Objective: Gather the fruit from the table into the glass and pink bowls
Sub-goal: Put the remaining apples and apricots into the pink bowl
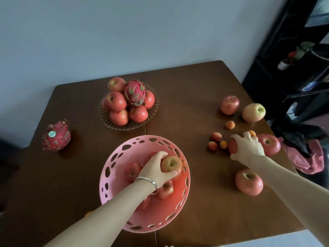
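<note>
My left hand (156, 171) is inside the pink bowl (114, 157), closed on a yellowish-red apple (171, 164) above several red apples lying in it. My right hand (248, 147) reaches over the table's right side and grips a red apple (232, 146) from above. The glass bowl (153, 113) at the back holds several apples and a dragon fruit (134, 92). Loose on the table are a second dragon fruit (56, 136) at the left, several apples at the right (248, 181) and small apricots (216, 136).
The brown wooden table (187, 90) stands against a pale wall. Its right edge runs close to a pink cloth (309, 157) and dark shelving (288, 77). A small orange fruit (88, 213) peeks out beside my left forearm.
</note>
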Demonstrator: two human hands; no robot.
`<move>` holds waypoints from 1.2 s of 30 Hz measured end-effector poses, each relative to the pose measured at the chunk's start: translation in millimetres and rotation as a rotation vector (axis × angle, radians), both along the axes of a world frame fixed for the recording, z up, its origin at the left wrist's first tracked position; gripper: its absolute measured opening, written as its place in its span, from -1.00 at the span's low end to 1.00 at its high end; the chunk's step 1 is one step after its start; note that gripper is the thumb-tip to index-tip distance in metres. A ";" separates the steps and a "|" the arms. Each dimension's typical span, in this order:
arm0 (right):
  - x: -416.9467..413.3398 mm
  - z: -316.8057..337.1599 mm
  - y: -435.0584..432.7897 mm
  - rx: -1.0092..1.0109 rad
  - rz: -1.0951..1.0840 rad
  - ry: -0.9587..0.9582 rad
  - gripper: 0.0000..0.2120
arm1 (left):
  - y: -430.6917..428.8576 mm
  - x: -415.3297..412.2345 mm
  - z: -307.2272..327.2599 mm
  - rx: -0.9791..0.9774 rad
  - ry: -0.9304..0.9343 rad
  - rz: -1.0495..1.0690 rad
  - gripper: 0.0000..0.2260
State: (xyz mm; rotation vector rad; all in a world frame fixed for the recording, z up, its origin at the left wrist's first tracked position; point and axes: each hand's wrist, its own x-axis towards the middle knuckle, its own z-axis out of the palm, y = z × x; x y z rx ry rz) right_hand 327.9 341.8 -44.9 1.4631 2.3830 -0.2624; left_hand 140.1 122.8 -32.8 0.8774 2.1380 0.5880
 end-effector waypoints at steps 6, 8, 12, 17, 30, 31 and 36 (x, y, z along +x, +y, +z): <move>-13.5 54.9 -64.3 -0.120 0.150 0.632 -0.28 | 2.0 -4.1 -1.0 0.008 0.058 -0.033 -0.48; -22.3 62.8 -99.8 -0.240 0.326 0.722 -0.33 | 3.7 -7.2 3.2 0.012 0.018 -0.069 -0.59; -38.1 39.4 -151.1 -0.298 0.507 0.658 -0.31 | 3.9 -17.2 5.9 -0.004 0.017 -0.085 -0.63; -45.8 15.3 -175.5 -0.168 0.609 0.514 -0.29 | -17.6 -12.6 13.3 0.058 -0.043 0.010 -0.73; -24.9 35.3 -155.5 -0.222 0.437 0.554 -0.36 | -47.7 29.3 24.5 -0.048 0.043 -0.109 -0.58; -14.3 35.7 -143.1 -0.142 0.381 0.590 -0.45 | -46.4 29.6 24.6 -0.061 0.053 -0.119 -0.59; 36.1 20.8 -84.7 -0.032 0.123 -0.058 -0.36 | -47.4 26.8 25.3 -0.067 0.011 -0.110 -0.63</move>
